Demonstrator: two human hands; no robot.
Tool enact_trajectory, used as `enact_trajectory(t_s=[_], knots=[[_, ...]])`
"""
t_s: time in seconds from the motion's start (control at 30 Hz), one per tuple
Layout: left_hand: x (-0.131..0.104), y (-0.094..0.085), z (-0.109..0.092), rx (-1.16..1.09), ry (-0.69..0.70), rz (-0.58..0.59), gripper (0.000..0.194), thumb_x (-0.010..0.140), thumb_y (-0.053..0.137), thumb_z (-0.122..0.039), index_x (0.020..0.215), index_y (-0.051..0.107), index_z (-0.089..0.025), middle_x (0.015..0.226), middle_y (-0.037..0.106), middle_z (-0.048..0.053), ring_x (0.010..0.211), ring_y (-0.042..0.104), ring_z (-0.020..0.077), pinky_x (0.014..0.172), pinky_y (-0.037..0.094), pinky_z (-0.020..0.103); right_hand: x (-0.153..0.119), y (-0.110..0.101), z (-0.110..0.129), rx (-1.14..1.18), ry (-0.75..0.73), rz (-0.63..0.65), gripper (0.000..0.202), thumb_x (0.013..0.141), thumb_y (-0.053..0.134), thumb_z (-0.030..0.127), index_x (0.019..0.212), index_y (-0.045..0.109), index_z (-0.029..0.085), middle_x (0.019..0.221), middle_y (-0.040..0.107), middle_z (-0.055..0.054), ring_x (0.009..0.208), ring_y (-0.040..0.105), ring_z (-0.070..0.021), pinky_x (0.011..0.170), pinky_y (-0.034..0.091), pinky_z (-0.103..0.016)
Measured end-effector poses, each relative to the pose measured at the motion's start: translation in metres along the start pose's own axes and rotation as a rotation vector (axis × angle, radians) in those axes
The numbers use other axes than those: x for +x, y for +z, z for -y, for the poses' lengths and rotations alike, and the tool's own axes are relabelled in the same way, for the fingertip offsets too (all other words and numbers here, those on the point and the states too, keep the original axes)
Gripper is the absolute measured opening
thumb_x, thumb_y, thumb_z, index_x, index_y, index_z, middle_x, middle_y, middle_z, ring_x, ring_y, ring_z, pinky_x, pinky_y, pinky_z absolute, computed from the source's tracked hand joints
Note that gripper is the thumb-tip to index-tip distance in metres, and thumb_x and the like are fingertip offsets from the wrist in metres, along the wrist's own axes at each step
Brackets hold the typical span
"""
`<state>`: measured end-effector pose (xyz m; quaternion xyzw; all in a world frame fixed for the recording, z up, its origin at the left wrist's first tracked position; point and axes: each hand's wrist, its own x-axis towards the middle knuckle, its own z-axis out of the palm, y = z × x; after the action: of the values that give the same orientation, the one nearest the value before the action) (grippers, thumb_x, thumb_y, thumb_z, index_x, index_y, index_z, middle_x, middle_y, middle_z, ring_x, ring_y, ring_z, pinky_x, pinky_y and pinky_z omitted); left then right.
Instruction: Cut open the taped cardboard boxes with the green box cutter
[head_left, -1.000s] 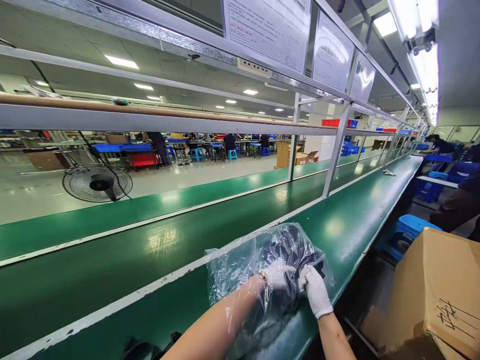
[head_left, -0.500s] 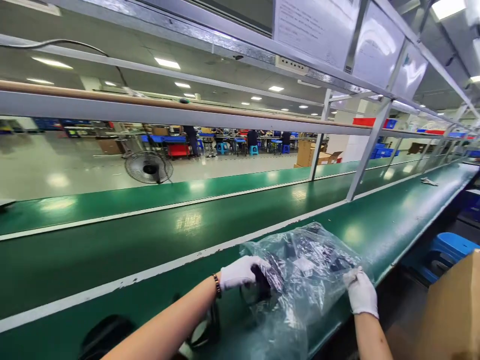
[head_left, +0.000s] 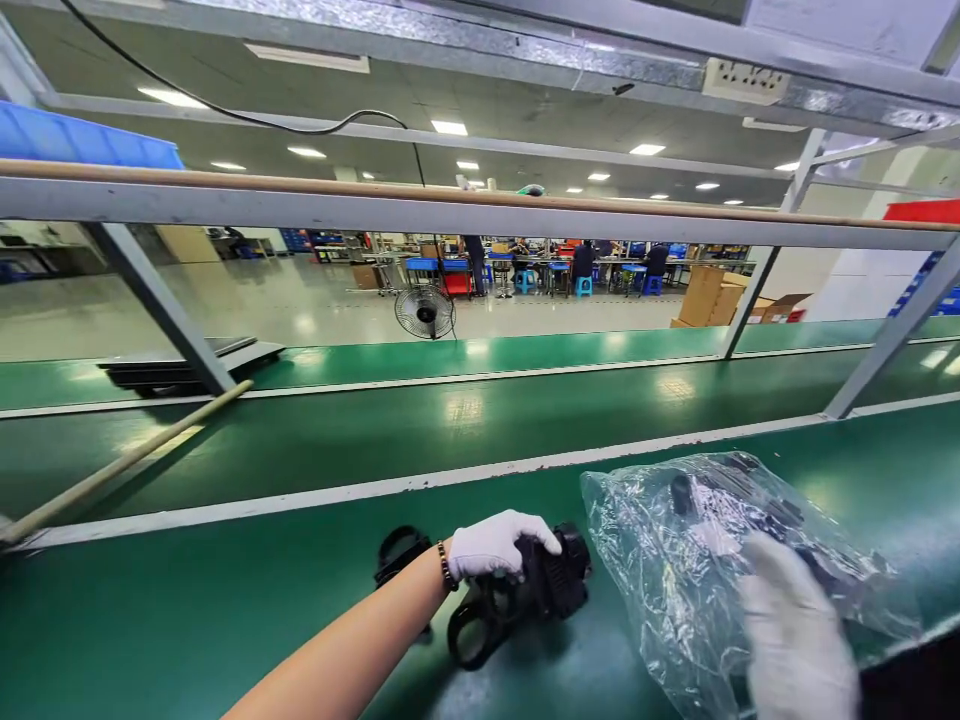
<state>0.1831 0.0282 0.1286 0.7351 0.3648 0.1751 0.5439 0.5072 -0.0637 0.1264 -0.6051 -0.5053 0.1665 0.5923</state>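
The black part is out of the bag since half a second ago: the left hand has drawn it clear to the left, and the view has swung that way, so the cardboard box on the right has dropped out of frame. Far left, a wooden pole (head_left: pixel 124 460) lies slanted across the green belt, with a dark flat tray (head_left: pixel 187 365) behind it on the far lane. Further back, a floor fan (head_left: pixel 425 311) stands on the factory floor, and people sit at benches well beyond it. Coming in to the near lane, a black ring-shaped part (head_left: pixel 401 553) rests on the tabletop (head_left: pixel 187 610) just beside the wrist. Now the left hand (head_left: pixel 496 545), white-gloved, has its grip closed over the top of a black plastic part (head_left: pixel 525 600), a chunky body with a loop at its lower end, held low over or resting on the tabletop; I can't tell which. To its right, close to it, sits the clear plastic bag (head_left: pixel 697 560), crumpled, with more dark pieces showing through the film. The right hand (head_left: pixel 795 640) is blurred and lies on the near side of the bag; whether its grip is pinching the film or only pressing it, I cannot tell. By my reading, one piece is freed and the bag holds more to come out.
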Motion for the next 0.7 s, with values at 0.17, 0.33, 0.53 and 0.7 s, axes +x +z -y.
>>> enact_trajectory(t_s=[0.17, 0.33, 0.53, 0.7], knots=[[-0.032, -0.005, -0.021, -0.022, 0.219, 0.058, 0.055, 0.052, 0.059, -0.011, 0.104, 0.072, -0.023, 0.104, 0.064, 0.001, 0.099, 0.059, 0.0227, 0.091, 0.044, 0.033, -0.037, 0.108, 0.039, 0.069, 0.230, 0.690, 0.067, 0.076, 0.064, 0.058, 0.133, 0.053, 0.024, 0.139, 0.051, -0.007, 0.130, 0.043, -0.0310, 0.113, 0.030, -0.047], [-0.116, -0.029, -0.006, -0.041, 0.215, -0.143, 0.040, 0.060, 0.060, -0.009, 0.097, 0.071, -0.020, 0.100, 0.065, 0.003, 0.093, 0.060, 0.0217, 0.086, 0.046, 0.033, -0.028, 0.135, 0.041, 0.031, 0.271, 0.619, 0.051, 0.078, 0.058, 0.063, 0.111, 0.064, 0.025, 0.112, 0.067, -0.003, 0.106, 0.058, -0.0261, 0.092, 0.045, -0.035], [-0.239, -0.036, 0.043, -0.090, 0.008, -0.383, 0.020, 0.073, 0.068, -0.030, 0.092, 0.067, -0.022, 0.094, 0.064, 0.006, 0.087, 0.059, 0.0232, 0.081, 0.046, 0.037, -0.019, 0.126, 0.034, -0.178, 0.407, 0.611, 0.059, 0.066, 0.060, 0.074, 0.101, 0.064, 0.027, 0.108, 0.068, -0.001, 0.107, 0.058, -0.0259, 0.092, 0.043, -0.033], [-0.288, -0.028, 0.057, -0.190, -0.069, -0.475, 0.032, 0.072, 0.067, -0.050, 0.092, 0.067, -0.025, 0.090, 0.063, 0.007, 0.085, 0.058, 0.0262, 0.078, 0.043, 0.039, -0.013, 0.134, 0.033, -0.311, 0.494, 0.564, 0.064, 0.061, 0.057, 0.080, 0.103, 0.064, 0.032, 0.112, 0.068, 0.001, 0.111, 0.056, -0.0279, 0.095, 0.041, -0.040]])
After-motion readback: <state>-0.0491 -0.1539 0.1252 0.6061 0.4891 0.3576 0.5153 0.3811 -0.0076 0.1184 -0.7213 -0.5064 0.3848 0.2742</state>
